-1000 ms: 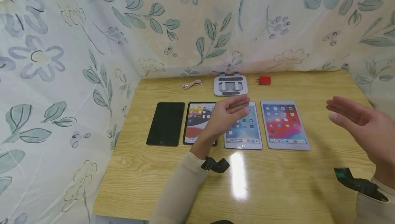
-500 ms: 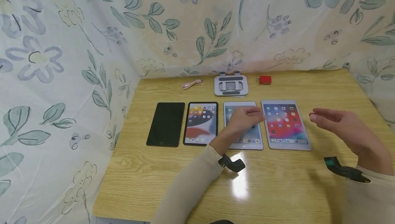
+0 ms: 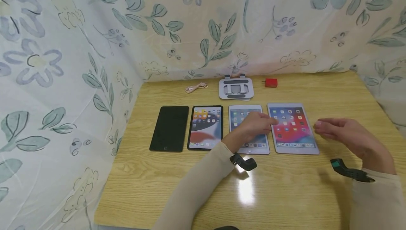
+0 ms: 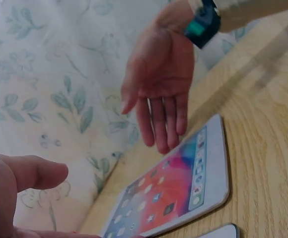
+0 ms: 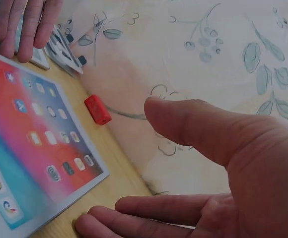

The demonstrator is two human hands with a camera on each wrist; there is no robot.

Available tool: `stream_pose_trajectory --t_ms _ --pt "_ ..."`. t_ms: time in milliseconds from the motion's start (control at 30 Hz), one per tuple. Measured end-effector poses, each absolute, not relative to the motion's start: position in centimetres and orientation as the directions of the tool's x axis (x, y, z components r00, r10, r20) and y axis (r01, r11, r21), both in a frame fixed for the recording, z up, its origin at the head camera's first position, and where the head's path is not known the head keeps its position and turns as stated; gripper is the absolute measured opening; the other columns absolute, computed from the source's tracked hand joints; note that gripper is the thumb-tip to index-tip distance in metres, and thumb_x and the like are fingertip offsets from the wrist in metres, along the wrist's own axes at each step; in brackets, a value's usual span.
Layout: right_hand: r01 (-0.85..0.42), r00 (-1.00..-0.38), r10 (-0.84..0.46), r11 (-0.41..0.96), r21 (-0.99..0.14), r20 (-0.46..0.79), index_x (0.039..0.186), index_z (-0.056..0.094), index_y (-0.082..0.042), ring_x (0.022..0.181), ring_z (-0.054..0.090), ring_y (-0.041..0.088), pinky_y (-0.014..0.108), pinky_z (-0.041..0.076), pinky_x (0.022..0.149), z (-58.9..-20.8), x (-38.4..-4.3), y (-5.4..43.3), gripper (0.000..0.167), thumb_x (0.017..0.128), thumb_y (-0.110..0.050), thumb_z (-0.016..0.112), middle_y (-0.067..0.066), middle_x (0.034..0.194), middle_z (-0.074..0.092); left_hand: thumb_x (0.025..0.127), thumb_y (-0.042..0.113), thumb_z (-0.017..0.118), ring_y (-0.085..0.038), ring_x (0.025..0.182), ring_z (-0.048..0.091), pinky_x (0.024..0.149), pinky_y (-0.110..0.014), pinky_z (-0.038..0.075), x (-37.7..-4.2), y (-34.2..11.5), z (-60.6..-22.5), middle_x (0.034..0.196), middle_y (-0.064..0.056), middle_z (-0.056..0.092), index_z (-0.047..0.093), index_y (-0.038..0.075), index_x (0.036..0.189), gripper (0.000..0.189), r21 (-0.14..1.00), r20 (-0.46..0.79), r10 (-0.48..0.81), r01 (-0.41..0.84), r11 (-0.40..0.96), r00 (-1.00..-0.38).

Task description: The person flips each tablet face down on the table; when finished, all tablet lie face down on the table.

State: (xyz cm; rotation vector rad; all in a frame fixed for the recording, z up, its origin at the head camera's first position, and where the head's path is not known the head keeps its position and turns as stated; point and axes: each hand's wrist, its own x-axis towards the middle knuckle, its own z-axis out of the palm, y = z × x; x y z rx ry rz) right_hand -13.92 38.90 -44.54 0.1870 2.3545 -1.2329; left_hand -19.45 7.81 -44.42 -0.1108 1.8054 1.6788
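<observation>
Left hand [image 3: 253, 125] and right hand [image 3: 347, 133] are loose, holding nothing. Between them, at the left hand's three o'clock, the red-screened tablet [image 3: 291, 128] lies flat on the surface [image 3: 152, 187]. Its thin edges could slip away if pinched too lightly.

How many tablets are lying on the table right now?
4, in a row in the head view: a dark-screened one at far left, a black-framed one next, a white-framed one partly covered by the left hand, and a red-and-blue-screened one at far right. No others show.
</observation>
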Motion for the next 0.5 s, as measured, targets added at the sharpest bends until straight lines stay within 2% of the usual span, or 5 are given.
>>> stream_pose_trajectory --t_ms 100,233,300,400,500 --pt "0.336 -0.883 -0.100 0.551 -0.764 -0.459 0.165 0.026 0.017 0.103 0.067 -0.014 0.015 0.063 0.086 -45.0 -13.9 39.0 0.089 0.115 -0.052 0.053 0.034 0.161 0.051 0.096 0.017 0.085 -0.026 0.109 0.077 0.104 -0.040 0.064 -19.5 8.2 -44.5 0.115 -0.009 0.075 0.071 -0.004 0.124 0.038 0.844 -0.536 0.358 -0.500 0.194 -0.765" --pt "0.361 -0.876 -0.085 0.535 -0.764 -0.474 0.164 0.028 0.017 0.101 0.068 -0.013 0.017 0.064 0.086 -45.3 -14.0 39.3 0.088 0.115 -0.053 0.049 0.037 0.164 0.046 0.096 0.017 0.085 -0.025 0.109 0.077 0.105 -0.040 0.064 -19.3 8.8 -44.4 0.118 -0.009 0.076 0.072 -0.004 0.126 0.039 0.842 -0.539 0.375 -0.502 0.200 -0.755" --pt "0.380 -0.872 -0.072 0.525 -0.762 -0.485 0.164 0.030 0.016 0.100 0.069 -0.013 0.018 0.065 0.086 -45.4 -14.1 39.4 0.087 0.115 -0.054 0.048 0.035 0.160 0.052 0.096 0.016 0.084 -0.025 0.109 0.077 0.106 -0.040 0.064 -19.2 9.0 -44.4 0.118 -0.009 0.077 0.074 -0.004 0.124 0.036 0.845 -0.533 0.383 -0.497 0.197 -0.754" --pt "0.406 -0.867 -0.059 0.494 -0.768 -0.496 0.164 0.030 0.016 0.098 0.069 -0.012 0.017 0.064 0.085 -45.7 -14.3 39.6 0.088 0.115 -0.055 0.047 0.018 0.142 0.071 0.096 0.016 0.084 -0.023 0.106 0.077 0.105 -0.039 0.064 -19.1 9.3 -44.5 0.114 -0.007 0.077 0.076 -0.002 0.117 0.029 0.842 -0.538 0.375 -0.504 0.193 -0.755" --pt "0.402 -0.865 -0.079 0.484 -0.777 -0.496 0.165 0.026 0.017 0.099 0.067 -0.012 0.016 0.063 0.086 -46.0 -14.6 39.7 0.089 0.117 -0.056 0.040 0.011 0.141 0.069 0.096 0.015 0.084 -0.022 0.105 0.076 0.105 -0.039 0.064 -19.1 9.6 -44.8 0.109 -0.005 0.076 0.077 -0.002 0.114 0.026 0.837 -0.544 0.369 -0.516 0.180 -0.754"
